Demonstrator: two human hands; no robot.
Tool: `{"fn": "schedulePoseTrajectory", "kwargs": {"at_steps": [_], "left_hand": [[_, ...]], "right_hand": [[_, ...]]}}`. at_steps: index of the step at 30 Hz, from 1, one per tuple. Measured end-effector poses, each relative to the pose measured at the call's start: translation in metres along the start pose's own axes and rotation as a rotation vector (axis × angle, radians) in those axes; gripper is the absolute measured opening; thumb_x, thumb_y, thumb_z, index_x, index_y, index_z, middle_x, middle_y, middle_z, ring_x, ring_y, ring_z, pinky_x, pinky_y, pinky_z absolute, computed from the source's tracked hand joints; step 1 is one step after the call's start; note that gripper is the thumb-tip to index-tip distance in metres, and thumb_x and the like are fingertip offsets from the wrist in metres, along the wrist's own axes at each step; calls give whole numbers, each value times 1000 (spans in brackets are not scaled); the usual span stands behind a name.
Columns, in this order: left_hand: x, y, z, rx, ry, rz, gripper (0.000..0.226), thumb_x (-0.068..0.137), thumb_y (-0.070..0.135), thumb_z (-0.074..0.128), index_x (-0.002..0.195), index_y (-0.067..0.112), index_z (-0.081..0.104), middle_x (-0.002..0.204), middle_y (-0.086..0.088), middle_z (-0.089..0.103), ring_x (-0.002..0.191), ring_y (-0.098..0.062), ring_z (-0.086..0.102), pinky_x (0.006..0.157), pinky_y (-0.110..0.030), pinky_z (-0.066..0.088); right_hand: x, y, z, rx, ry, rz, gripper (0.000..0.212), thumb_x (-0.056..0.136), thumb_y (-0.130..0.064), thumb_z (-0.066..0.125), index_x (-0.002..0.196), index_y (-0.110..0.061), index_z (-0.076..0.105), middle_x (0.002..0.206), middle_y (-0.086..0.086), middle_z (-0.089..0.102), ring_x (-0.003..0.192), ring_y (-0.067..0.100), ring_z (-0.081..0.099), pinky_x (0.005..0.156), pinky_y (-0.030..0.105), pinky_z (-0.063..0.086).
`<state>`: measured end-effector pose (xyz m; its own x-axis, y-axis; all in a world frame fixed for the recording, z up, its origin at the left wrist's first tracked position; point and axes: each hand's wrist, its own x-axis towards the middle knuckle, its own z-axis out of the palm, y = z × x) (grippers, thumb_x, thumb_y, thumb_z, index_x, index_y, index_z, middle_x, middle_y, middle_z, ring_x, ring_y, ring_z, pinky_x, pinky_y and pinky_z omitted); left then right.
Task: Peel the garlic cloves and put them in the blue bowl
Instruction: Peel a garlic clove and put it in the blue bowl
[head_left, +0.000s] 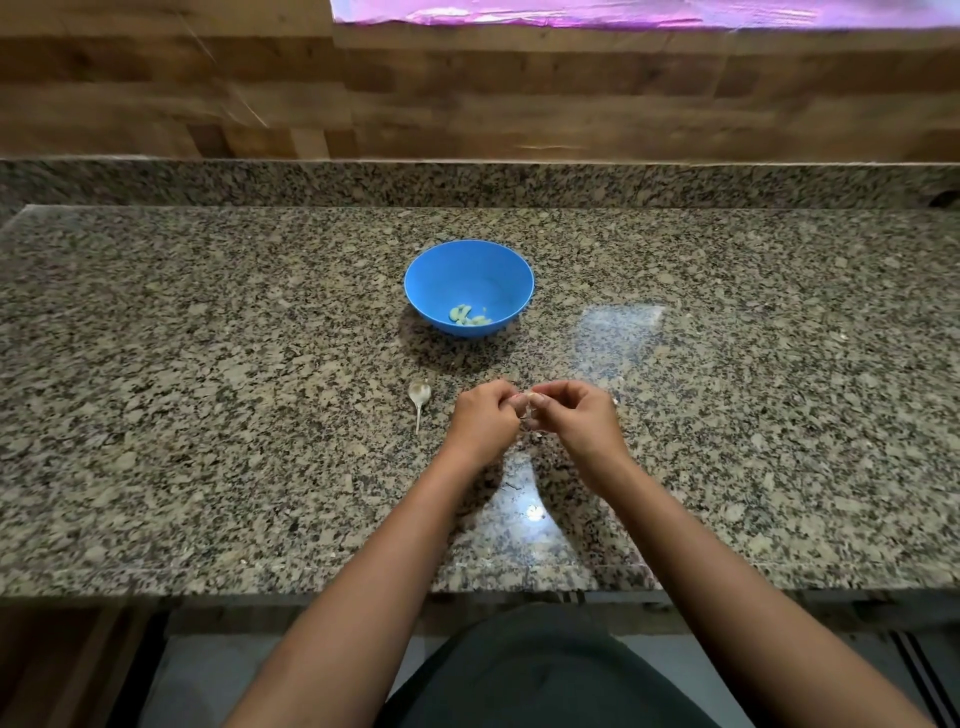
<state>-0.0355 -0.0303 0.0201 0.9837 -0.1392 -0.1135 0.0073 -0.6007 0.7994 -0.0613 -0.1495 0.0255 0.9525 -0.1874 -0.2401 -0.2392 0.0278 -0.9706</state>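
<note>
With left grip (485, 415) and right grip (577, 415) both pinching the garlic clove (530, 397), tug skin off gently over the surface (260, 364), then toss into blue bowl (467, 270).

Blue bowl (468, 270), pale green-white peeled cloves (470, 315), speckled grey-black granite counter (208, 364), brown wood-pattern wall (467, 93)

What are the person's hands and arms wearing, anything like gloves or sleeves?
Nothing: the left hand and right hand are bare, without gloves. The left forearm and right forearm are uncovered, with no sleeve, watch or bracelet in view. A dark garment covers the body below.
</note>
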Motion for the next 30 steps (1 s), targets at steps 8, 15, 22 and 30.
{"fn": "schedulePoseTrajectory", "kwargs": {"at_steps": [8,15,22,30], "left_hand": [[3,-3,-5,-400,-81,-83,7,88,6,61,90,6,67,82,-8,67,67,-19,63,69,-33,57],[-2,-2,-11,-582,-125,-80,18,83,2,65,98,-9,65,85,-14,68,69,-16,64,63,-20,56],[-2,-8,-3,-639,-46,-120,12,81,6,69,90,-3,68,75,-8,68,62,-12,63,60,-20,53],[1,-12,-8,-688,-158,-261,11,90,-3,54,86,1,64,78,-11,65,62,-14,62,62,-20,57]], "right_hand": [[3,-8,-8,74,-80,104,5,87,3,57,86,0,61,81,13,65,64,17,61,62,24,55],[5,-14,-9,119,-100,162,8,85,10,55,79,6,60,75,16,62,59,18,59,54,20,54],[3,-7,-3,-135,2,-13,5,82,0,65,79,-3,64,71,10,64,60,16,60,66,31,55],[6,-12,-15,72,-86,132,5,87,6,54,90,5,59,80,13,59,64,17,58,60,24,55]]}}
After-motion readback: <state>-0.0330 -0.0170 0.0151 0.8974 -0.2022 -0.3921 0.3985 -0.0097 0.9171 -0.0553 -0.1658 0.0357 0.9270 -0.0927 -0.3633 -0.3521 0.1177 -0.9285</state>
